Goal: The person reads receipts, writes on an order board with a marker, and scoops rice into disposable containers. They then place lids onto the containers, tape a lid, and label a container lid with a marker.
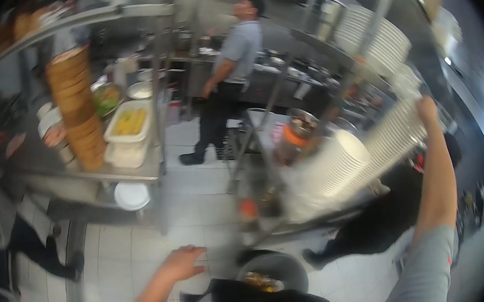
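My right hand [426, 111] reaches far out to the right and is closed at the upper end of a long stack of white disposable bowls [391, 141] in a clear plastic sleeve. The stack lies tilted across a metal shelf, and the fingertips are partly hidden. Beside it is a second stack of white bowls [343, 164], its plastic bunched at the lower end. My left hand [183, 263] hangs over the floor in front of my body, thumb and fingers apart, holding nothing.
A bin [287, 270] with scraps stands at my feet. On the left, a steel counter [138, 172] bears stacked bamboo steamers [75, 109] and a tub of yellow food [131, 121]. One person [238, 57] stands ahead; others are at the left and right. White plates [372, 40] are stacked upper right.
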`<state>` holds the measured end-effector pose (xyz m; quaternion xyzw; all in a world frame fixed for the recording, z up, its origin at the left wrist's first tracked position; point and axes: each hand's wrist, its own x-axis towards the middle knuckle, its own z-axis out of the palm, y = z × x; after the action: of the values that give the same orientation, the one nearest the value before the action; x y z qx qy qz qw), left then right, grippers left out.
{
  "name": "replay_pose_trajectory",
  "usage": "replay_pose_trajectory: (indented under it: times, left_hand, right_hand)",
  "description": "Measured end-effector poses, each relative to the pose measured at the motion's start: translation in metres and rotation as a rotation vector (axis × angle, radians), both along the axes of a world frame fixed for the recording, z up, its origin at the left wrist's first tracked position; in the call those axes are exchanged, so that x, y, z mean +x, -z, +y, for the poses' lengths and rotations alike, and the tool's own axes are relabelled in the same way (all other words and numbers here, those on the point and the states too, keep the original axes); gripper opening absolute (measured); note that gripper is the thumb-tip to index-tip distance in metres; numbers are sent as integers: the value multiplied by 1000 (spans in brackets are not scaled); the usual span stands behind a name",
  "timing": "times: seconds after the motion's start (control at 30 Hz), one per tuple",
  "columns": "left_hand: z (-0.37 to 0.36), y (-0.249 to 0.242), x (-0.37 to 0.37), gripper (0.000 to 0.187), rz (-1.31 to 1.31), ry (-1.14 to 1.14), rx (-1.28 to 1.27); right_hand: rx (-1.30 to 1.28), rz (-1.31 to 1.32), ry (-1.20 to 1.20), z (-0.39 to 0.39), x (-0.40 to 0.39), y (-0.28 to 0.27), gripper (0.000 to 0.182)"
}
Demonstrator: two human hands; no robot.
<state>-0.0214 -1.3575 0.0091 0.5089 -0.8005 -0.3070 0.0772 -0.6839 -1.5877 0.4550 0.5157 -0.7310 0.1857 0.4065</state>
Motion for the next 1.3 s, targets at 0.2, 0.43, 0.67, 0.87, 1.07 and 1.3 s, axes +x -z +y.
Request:
replay_pose_trajectory:
  times: [0.2, 0.43, 0.67, 0.87, 1.07, 1.3]
  left_hand:
    - [25, 2, 8, 57, -83, -75, -28]
    - [118, -22, 2, 62, -65, -187, -37]
    - [281, -13, -57, 87, 1371, -666, 447]
    - [411, 35, -90, 95, 1432, -1253, 428]
    - [562, 78, -80, 89, 1453, -1606, 162]
    - [819, 106, -86, 86, 1449, -2226, -340]
  right_hand:
    - [-489, -102, -64, 22, 23, -37, 30]
    - [-652, 243, -772, 121, 132, -28, 31]
    - [318, 292, -1715, 320, 339, 224, 29]
    - [790, -66, -2221, 477, 430, 447, 31]
    - [1119, 152, -2404, 617, 493, 492, 30]
    - [1134, 204, -2896, 840, 568, 458, 44]
